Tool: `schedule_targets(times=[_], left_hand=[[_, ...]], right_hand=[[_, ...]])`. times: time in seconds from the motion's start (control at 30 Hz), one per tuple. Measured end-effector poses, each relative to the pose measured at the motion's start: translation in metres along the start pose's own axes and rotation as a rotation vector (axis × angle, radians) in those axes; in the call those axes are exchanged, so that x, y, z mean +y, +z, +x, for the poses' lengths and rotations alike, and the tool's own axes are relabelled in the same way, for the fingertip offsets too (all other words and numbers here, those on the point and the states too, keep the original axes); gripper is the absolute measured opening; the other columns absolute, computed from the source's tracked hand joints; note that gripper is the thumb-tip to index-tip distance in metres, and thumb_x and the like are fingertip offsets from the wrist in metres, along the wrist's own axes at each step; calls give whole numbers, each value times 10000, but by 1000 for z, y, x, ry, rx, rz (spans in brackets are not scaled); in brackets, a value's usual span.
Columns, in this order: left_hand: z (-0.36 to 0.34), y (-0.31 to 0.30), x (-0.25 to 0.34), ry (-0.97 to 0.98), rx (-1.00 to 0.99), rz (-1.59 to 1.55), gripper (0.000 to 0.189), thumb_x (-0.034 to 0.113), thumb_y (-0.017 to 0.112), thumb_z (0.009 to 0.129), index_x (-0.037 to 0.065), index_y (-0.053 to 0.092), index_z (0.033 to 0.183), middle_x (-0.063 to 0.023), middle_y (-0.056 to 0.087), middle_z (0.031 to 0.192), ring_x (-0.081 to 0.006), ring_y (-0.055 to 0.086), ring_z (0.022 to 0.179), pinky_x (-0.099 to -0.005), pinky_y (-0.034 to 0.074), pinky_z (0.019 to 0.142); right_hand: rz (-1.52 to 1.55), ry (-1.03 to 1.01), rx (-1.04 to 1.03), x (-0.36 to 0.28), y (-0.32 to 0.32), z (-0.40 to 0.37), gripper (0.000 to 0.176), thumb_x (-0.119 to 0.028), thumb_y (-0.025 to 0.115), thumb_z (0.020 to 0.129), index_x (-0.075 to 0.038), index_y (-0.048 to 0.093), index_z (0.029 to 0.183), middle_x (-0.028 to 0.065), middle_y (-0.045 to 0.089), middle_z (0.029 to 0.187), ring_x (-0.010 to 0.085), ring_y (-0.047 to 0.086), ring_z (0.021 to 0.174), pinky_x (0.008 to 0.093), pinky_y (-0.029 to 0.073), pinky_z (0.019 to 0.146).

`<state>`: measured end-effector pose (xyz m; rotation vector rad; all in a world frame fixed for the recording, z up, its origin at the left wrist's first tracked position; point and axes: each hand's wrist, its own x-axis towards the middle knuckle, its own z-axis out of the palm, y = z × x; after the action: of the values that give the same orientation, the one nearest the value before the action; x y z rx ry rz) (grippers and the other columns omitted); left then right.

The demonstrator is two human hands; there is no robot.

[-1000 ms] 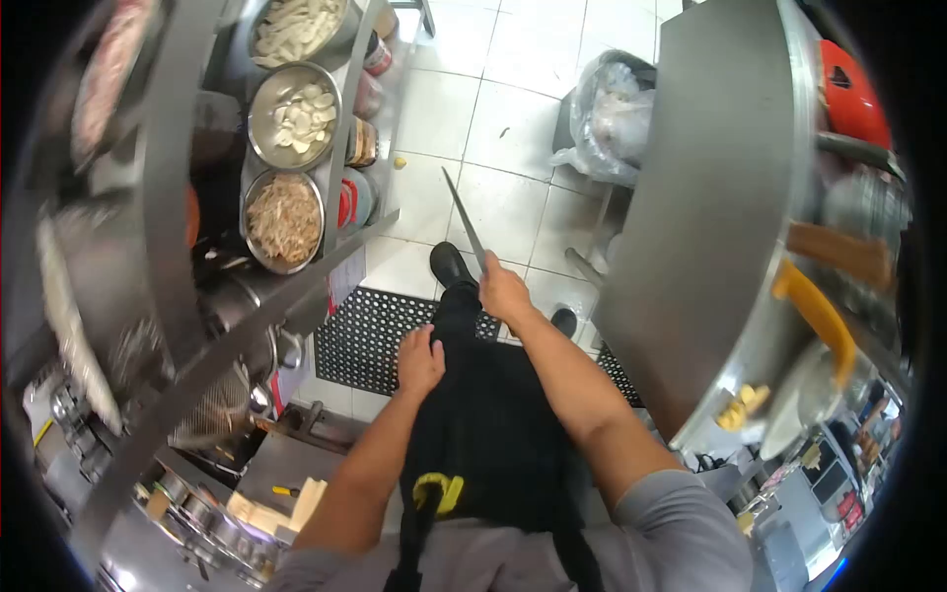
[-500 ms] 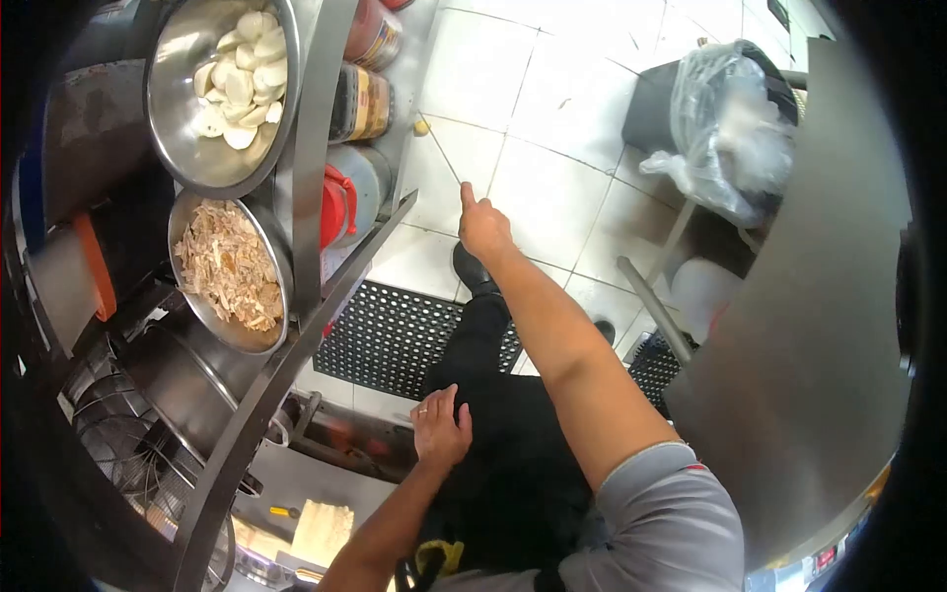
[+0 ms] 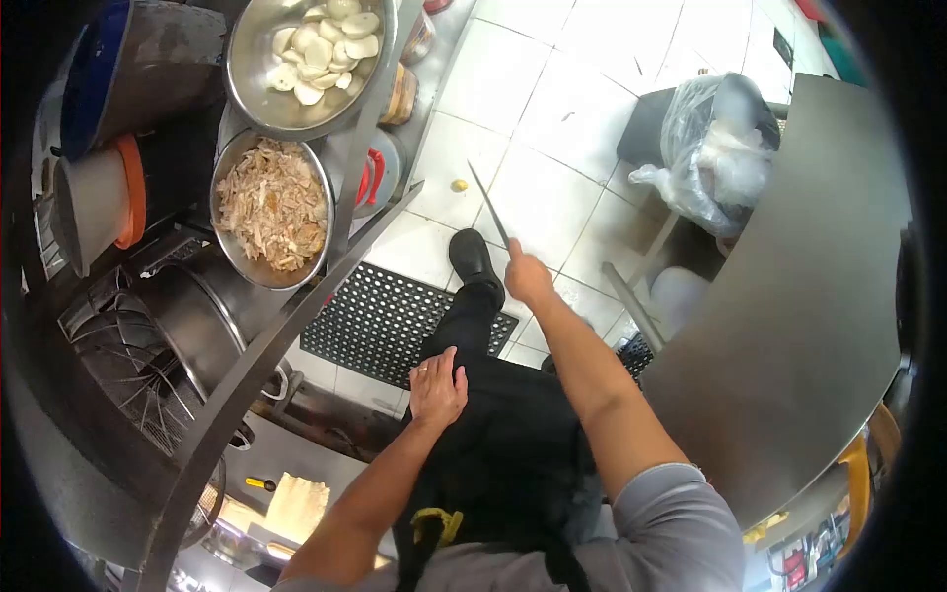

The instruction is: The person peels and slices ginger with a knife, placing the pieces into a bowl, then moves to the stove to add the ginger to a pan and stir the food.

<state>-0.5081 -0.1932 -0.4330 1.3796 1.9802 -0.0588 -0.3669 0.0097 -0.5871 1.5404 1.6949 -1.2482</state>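
My right hand [image 3: 530, 276] is closed round the handle of a knife [image 3: 487, 203], whose thin blade points forward over the white floor tiles. Just left of the blade tip, a small yellow piece [image 3: 460, 185] lies on the floor. My left hand [image 3: 438, 390] rests on the black apron over my thigh, fingers lying out and holding nothing, with a ring on one finger. My black shoe [image 3: 471, 259] stands on the floor between the knife and a perforated black mat [image 3: 375, 324].
A steel bowl of white slices [image 3: 237, 74] and a bowl of shredded food [image 3: 219, 234] stand on the left shelf. A bin with a plastic bag [image 3: 691, 138] is at the right, beyond a steel counter [image 3: 789, 326]. Pots [image 3: 187, 321] sit at the left.
My right hand has come back and slightly right with the knife, whose blade has moved away from the yellow piece. My left hand now lies on my thigh. The camera view has shifted.
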Motion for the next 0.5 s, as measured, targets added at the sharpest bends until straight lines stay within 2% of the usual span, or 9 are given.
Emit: schedule_targets(times=[0.23,0.33,0.43,0.5], left_hand=[[-16,14,-4,-28,-18,-31,435,239,639,935,65,558,1325,-126,673,1120,-315,627,1093,-475,449,945],[-21,20,-6,-51,-26,-28,438,241,643,931,70,561,1326,-125,674,1107,-311,629,1081,-474,450,941],[-24,20,-6,-62,-21,-16,443,241,647,926,72,564,1327,-124,675,1101,-310,629,1078,-470,450,939],[-25,21,-8,-68,-19,-23,444,239,650,923,74,566,1326,-123,675,1101,-309,629,1079,-469,450,937]], right_hand=[[-14,-1,-37,27,47,-9,453,-121,527,947,-92,407,1383,281,668,1062,447,685,978,531,544,853],[-17,-59,30,30,60,2,484,-110,519,945,-93,403,1415,278,662,1075,438,688,982,525,547,858],[-53,-57,45,30,68,16,549,-176,503,981,-150,350,1508,255,664,1076,438,680,978,530,542,863],[-43,-64,58,28,69,17,549,-185,502,985,-153,349,1512,258,658,1085,439,678,976,530,541,864]])
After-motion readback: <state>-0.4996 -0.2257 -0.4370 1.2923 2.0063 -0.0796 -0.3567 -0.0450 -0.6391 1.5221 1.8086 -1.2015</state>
